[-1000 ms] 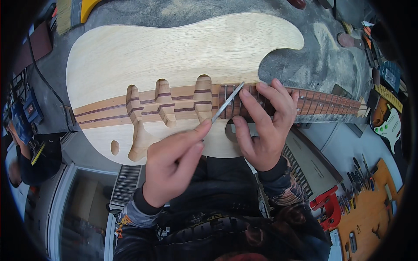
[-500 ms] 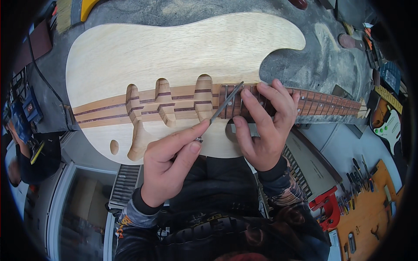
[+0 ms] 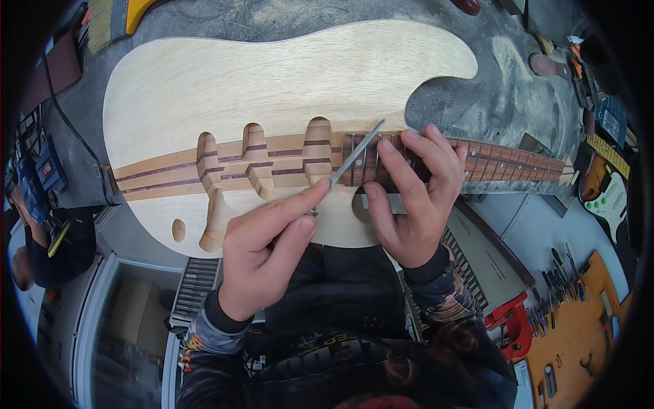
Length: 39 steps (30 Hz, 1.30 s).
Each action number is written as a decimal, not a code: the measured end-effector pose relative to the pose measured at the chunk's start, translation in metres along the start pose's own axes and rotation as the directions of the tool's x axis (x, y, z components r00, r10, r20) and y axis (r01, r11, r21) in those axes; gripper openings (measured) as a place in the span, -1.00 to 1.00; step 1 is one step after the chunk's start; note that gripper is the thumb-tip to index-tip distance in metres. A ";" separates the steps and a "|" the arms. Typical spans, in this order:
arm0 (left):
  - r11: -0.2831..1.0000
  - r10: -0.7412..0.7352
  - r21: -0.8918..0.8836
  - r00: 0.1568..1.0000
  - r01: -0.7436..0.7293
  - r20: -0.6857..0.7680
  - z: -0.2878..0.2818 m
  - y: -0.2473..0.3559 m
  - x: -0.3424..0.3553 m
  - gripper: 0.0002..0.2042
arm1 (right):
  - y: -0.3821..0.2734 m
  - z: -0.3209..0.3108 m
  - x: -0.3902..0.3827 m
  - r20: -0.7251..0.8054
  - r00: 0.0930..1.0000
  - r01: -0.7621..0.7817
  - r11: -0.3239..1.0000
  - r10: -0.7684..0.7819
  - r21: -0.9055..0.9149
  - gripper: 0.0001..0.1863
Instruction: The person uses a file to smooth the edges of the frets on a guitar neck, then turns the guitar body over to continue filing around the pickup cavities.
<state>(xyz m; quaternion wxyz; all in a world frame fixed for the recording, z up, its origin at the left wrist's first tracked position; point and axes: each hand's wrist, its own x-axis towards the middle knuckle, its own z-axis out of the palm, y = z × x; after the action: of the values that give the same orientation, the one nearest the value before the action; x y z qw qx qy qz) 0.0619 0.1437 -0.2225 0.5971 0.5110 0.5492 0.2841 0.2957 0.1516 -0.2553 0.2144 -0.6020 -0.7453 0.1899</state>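
Observation:
My left hand (image 3: 262,245) is closed around a thin metal file (image 3: 357,153), which slants up to the right over the frets, its tip near the body's edge. My right hand (image 3: 415,194) lies with fingertips spread on the dark rosewood fretboard (image 3: 507,157), pressing beside the file and covering part of the frets. The unfinished pale guitar body (image 3: 272,82) has a striped centre strip (image 3: 153,177) with routed cavities (image 3: 208,191) and an oval hole; the neck runs out to the right.
Dusty dark bench (image 3: 470,102) beneath. Another person's hand and sleeve (image 3: 61,245) beside a blue tool (image 3: 37,201) at far left. Another guitar (image 3: 603,198) at right, tool board (image 3: 572,347) with screwdrivers, red clamp (image 3: 511,324) lower right, yellow tool (image 3: 136,13) at top left.
The file and my left hand have shifted slightly; the file's tip now sits a little higher and further right than half a second ago. My right hand has stayed in place.

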 end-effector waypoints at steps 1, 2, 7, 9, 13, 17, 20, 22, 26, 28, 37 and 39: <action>0.983 -0.133 -0.128 0.991 0.133 0.012 0.000 0.002 -0.006 -0.57 | 0.000 0.000 0.000 -0.005 1.000 0.000 1.000 0.000 0.002 -0.34; 0.961 -0.197 -0.192 0.980 0.198 0.027 0.001 0.002 -0.008 -0.59 | 0.000 0.000 0.000 -0.005 1.000 0.000 1.000 0.000 0.002 -0.34; 0.944 0.062 0.317 0.994 -0.089 0.096 0.004 0.011 0.007 -0.58 | -0.001 -0.002 0.000 0.014 1.000 -0.009 1.000 0.009 -0.010 -0.34; 0.769 0.117 0.603 0.974 -0.214 0.196 0.001 0.016 0.018 -0.58 | 0.000 -0.002 -0.001 0.010 1.000 -0.006 1.000 0.006 0.001 -0.34; 0.925 0.150 0.333 0.980 -0.186 0.130 0.002 0.007 0.022 -0.58 | -0.002 -0.004 -0.003 -0.008 0.999 -0.048 0.999 0.048 -0.004 -0.34; 0.985 -0.106 -0.125 0.991 0.115 0.077 0.005 0.003 0.006 -0.58 | 0.000 -0.007 -0.005 0.023 0.998 -0.051 0.997 0.053 -0.063 -0.35; 0.956 -0.198 -0.202 0.976 0.213 0.089 0.005 0.002 -0.001 -0.58 | 0.003 -0.007 -0.004 0.015 0.999 -0.044 0.999 0.044 -0.016 -0.35; 0.997 -0.066 -0.020 0.995 0.068 0.074 0.008 0.003 0.005 -0.56 | 0.001 -0.007 -0.004 0.028 0.998 -0.049 0.999 0.049 -0.006 -0.35; 0.730 0.201 0.616 0.954 -0.297 0.221 0.012 0.020 0.028 -0.53 | 0.003 -0.006 -0.004 0.018 0.999 -0.042 0.999 0.042 -0.008 -0.34; 0.788 0.149 0.567 0.969 -0.238 0.198 0.011 0.022 0.027 -0.53 | 0.003 -0.006 -0.004 0.010 0.999 -0.044 0.999 0.044 0.011 -0.34; 0.986 -0.122 -0.107 0.992 0.126 0.041 0.014 0.003 -0.005 -0.56 | 0.003 -0.006 -0.005 0.017 0.999 -0.041 0.999 0.041 0.001 -0.34; 0.996 -0.071 -0.053 0.997 0.072 0.013 0.018 0.008 -0.001 -0.55 | 0.003 -0.005 -0.004 0.017 0.999 -0.038 0.999 0.038 0.005 -0.34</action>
<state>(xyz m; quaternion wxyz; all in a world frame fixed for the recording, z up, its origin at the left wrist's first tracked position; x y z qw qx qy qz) 0.0805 0.1404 -0.2171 0.6233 0.4764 0.5561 0.2744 0.3023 0.1481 -0.2529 0.2060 -0.6138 -0.7351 0.2010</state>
